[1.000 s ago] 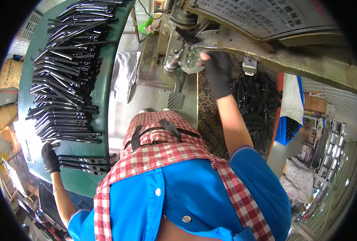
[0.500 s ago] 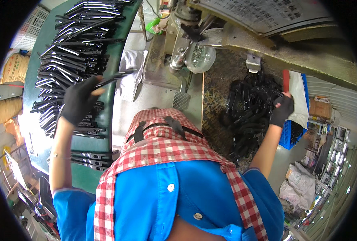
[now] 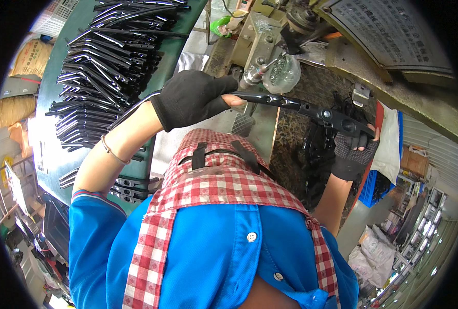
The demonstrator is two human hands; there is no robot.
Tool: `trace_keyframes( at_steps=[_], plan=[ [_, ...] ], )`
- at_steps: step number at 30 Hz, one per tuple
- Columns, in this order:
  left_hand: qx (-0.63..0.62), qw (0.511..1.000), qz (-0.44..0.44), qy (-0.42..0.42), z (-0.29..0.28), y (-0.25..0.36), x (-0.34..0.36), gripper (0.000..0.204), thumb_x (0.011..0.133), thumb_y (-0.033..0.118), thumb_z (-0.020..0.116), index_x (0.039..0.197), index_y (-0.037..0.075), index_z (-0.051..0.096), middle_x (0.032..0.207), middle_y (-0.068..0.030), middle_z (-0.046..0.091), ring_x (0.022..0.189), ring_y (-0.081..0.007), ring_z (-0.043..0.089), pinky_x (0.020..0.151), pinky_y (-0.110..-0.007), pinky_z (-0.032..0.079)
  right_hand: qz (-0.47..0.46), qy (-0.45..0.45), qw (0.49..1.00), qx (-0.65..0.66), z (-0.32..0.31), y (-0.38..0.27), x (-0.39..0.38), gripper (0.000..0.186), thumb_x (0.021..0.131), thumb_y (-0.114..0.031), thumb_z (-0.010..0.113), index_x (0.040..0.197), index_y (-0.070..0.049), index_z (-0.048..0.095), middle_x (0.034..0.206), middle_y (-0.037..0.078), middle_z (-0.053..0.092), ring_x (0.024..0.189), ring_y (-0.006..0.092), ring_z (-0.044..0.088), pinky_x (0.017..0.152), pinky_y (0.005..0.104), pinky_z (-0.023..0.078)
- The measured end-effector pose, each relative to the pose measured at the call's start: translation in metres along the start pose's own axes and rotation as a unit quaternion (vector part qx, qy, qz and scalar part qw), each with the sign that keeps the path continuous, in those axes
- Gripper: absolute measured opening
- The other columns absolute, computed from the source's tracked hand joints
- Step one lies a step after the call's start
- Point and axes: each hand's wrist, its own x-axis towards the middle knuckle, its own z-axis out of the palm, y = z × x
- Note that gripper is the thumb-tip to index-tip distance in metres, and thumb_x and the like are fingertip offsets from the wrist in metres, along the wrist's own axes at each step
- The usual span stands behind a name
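Note:
My left hand (image 3: 195, 100), in a black fingerless glove, is closed around a long black metal tube (image 3: 270, 99) with small holes along it. The tube runs from beneath my left wrist across to the right. Its right end meets a black fitting (image 3: 337, 121) with an oval opening. My right hand (image 3: 353, 154), in a dotted black glove, grips this fitting from below. Whether the fitting is fully joined to the tube I cannot tell. Below and behind my right hand lies a heap of black parts (image 3: 314, 149), partly hidden by it.
Rows of black bent tubes (image 3: 100, 77) lie on the green table (image 3: 170, 56) at left. A machine (image 3: 255, 74) stands ahead, with a clear plastic bag (image 3: 281, 74) of small metal pieces beside it. At right are a blue crate (image 3: 369, 189) and a white sack (image 3: 388, 139).
My left hand has moved right from the tube rows, bringing a tube across. My right hand has shifted down slightly and now holds a fitting at the tube's right end.

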Motion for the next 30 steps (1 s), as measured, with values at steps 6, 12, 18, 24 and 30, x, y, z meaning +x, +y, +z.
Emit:
trace_keyframes(
  at_steps=[6, 12, 18, 24, 30],
  plan=[
    [0.06, 0.997, -0.008, -0.041, -0.001, -0.017, -0.016, 0.038, 0.092, 0.046, 0.053, 0.092, 0.009, 0.059, 0.059, -0.0169, 0.056, 0.06, -0.0392, 0.058, 0.055, -0.048, 0.042, 0.025, -0.009, 0.999, -0.035, 0.016, 0.044, -0.001, 0.042, 0.101, -0.037, 0.033, 0.09, -0.01, 0.063, 0.044, -0.003, 0.036, 0.039, 0.0112, 0.035, 0.043, 0.0269, 0.035],
    [0.161, 0.986, -0.033, -0.026, -0.009, -0.028, -0.024, 0.035, 0.091, 0.045, 0.054, 0.09, 0.01, 0.058, 0.059, -0.0154, 0.057, 0.059, -0.0371, 0.06, 0.054, -0.047, 0.043, 0.012, 0.091, 0.931, -0.352, 0.026, 0.061, 0.01, 0.02, 0.092, -0.03, 0.059, 0.097, -0.01, 0.058, 0.075, 0.004, 0.056, 0.072, 0.0193, 0.054, 0.068, 0.0328, 0.048],
    [0.218, 0.975, -0.023, -0.043, -0.011, -0.029, -0.013, 0.037, 0.089, 0.049, 0.053, 0.087, 0.013, 0.058, 0.059, -0.0121, 0.059, 0.057, -0.0345, 0.061, 0.05, -0.045, 0.045, 0.011, -0.227, 0.4, -0.888, 0.076, 0.07, 0.021, 0.04, 0.076, -0.041, 0.075, 0.095, -0.008, 0.065, 0.073, 0.012, 0.063, 0.065, 0.0223, 0.061, 0.061, 0.0314, 0.048],
    [0.265, 0.963, -0.002, -0.047, -0.026, -0.023, 0.009, 0.039, 0.089, 0.051, 0.053, 0.087, 0.013, 0.061, 0.06, -0.0114, 0.06, 0.057, -0.0331, 0.063, 0.051, -0.044, 0.047, 0.098, -0.24, 0.481, -0.837, 0.08, 0.07, 0.038, 0.043, 0.073, -0.045, 0.076, 0.087, -0.006, 0.063, 0.062, 0.013, 0.058, 0.06, 0.031, 0.06, 0.055, 0.0372, 0.046],
    [0.191, 0.979, -0.024, -0.072, -0.014, -0.033, 0.01, 0.037, 0.092, 0.048, 0.051, 0.092, 0.012, 0.061, 0.061, -0.0155, 0.06, 0.06, -0.0371, 0.061, 0.055, -0.047, 0.046, -0.007, -0.26, 0.31, -0.914, 0.1, 0.069, 0.045, 0.043, 0.077, -0.049, 0.071, 0.087, -0.009, 0.063, 0.064, 0.014, 0.06, 0.062, 0.0319, 0.062, 0.054, 0.0408, 0.046]
  ],
)
